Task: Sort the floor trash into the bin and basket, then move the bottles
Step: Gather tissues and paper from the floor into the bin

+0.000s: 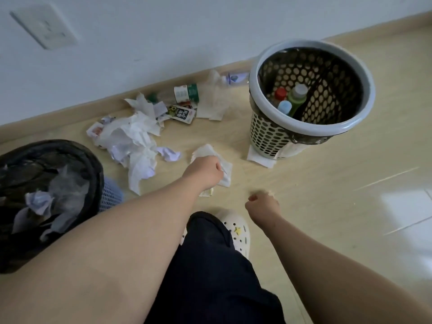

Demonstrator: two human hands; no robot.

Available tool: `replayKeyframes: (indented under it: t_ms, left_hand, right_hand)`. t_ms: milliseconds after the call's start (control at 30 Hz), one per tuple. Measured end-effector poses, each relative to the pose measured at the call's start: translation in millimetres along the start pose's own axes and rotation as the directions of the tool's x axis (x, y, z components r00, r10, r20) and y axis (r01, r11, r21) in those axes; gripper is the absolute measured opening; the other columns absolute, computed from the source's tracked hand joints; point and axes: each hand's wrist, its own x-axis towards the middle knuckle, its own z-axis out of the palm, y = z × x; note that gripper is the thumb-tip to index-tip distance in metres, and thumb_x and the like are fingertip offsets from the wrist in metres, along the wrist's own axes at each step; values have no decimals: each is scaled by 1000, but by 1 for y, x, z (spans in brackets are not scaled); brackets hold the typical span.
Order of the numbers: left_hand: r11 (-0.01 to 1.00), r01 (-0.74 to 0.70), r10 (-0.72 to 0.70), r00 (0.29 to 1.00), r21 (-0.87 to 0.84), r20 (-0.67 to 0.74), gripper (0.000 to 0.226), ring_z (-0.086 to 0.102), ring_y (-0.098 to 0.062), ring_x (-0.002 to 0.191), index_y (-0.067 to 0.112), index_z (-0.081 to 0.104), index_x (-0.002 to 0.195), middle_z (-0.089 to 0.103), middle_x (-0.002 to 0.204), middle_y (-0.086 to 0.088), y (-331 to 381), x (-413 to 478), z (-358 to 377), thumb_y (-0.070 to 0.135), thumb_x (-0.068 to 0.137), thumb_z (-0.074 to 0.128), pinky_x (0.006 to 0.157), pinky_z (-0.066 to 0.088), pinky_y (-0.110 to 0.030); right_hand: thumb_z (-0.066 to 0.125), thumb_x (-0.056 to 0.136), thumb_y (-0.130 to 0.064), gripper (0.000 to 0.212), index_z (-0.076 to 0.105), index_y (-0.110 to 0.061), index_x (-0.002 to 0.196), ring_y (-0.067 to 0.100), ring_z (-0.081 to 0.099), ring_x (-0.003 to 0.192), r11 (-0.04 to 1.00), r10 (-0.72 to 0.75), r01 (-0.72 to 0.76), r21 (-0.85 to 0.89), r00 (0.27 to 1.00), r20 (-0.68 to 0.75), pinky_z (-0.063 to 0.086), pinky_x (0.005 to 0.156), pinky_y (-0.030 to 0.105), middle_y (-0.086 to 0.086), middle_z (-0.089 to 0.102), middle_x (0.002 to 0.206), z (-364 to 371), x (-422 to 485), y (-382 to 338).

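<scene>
The left hand (pixel 203 169) has its fingers (pixel 218 167) curled into a crumpled tissue (pixel 226 173) lying on the floor (pixel 304 195) between the black-lined bin (pixel 93 164) and the perforated basket (pixel 311 130). It looks light, soft and easily torn, best pinched at its bunched middle. The right hand (pixel 264 204) hangs curled nearby; whether it holds anything cannot be told

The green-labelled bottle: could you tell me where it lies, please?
Head view, upper centre: the green-labelled bottle lies on its side by the wall, crumpled paper to its left, the white basket to its right.
</scene>
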Motion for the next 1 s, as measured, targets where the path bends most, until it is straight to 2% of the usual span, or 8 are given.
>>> replayKeyframes:
  t_ms: [100,233,367,533,633,767,900,1000]
  left_hand:
    - [1000,-7,7,998,-8,63,10,52,-19,84,23,54,95,54,99,2,-2,32,23,21,92,45,68,42,-27]
    - [1000,26,-24,988,-6,151,21,52,-18,84,17,60,106,55,102,2,-2,59,57,21,92,45,68,40,-26]
    - [999,19,-8,973,-46,232,23,56,-20,92,16,61,107,60,110,-2,0,82,96,18,90,44,77,44,-28]
    - [998,52,-40,966,-38,254,24,56,-21,110,20,60,112,60,120,-1,-17,111,128,20,92,47,84,42,-27]
    - [989,68,-41,979,-132,202,22,58,-21,107,20,62,108,62,117,-1,-31,128,117,20,89,51,87,45,-27]
    - [941,138,-120,990,-310,76,17,62,-22,101,24,62,101,64,102,1,-62,148,82,20,86,57,89,49,-32]
    - [950,143,-143,989,-276,22,15,61,-20,93,23,60,101,62,98,4,-96,152,60,20,87,55,81,47,-29]
    - [974,110,-114,993,-196,-9,18,59,-18,93,19,63,104,60,94,7,-114,151,56,17,90,52,76,41,-24]
  right_hand:
    - [44,90,-8,36,52,-6,126,26,44,118,998,64,-64,12,998,9,37,88,25,12,49,130,11,31,9]
    - [43,88,-10,44,46,-11,132,29,41,124,984,178,-178,4,983,-38,38,102,33,13,48,134,26,65,21]
    - [42,90,-16,56,30,-26,143,29,20,138,963,247,-259,-77,959,-138,25,109,42,4,16,155,36,93,31]
    - [45,95,-33,56,20,-38,144,35,22,136,954,276,-291,-70,946,-172,30,105,46,-1,-2,158,42,139,49]
    - [42,95,-22,55,24,-36,144,40,30,127,953,289,-299,-53,947,-138,38,101,44,3,5,156,47,153,53]
    - [40,92,-6,39,46,-20,128,36,42,112,969,225,-236,-68,964,-139,38,84,34,10,31,136,59,157,45]
    - [43,86,-2,20,58,-7,98,27,48,83,985,164,-163,63,986,-20,41,70,31,14,53,102,69,161,27]
    - [47,84,-1,11,55,-4,92,23,46,75,987,113,-119,113,992,52,39,62,29,8,52,85,78,160,12]
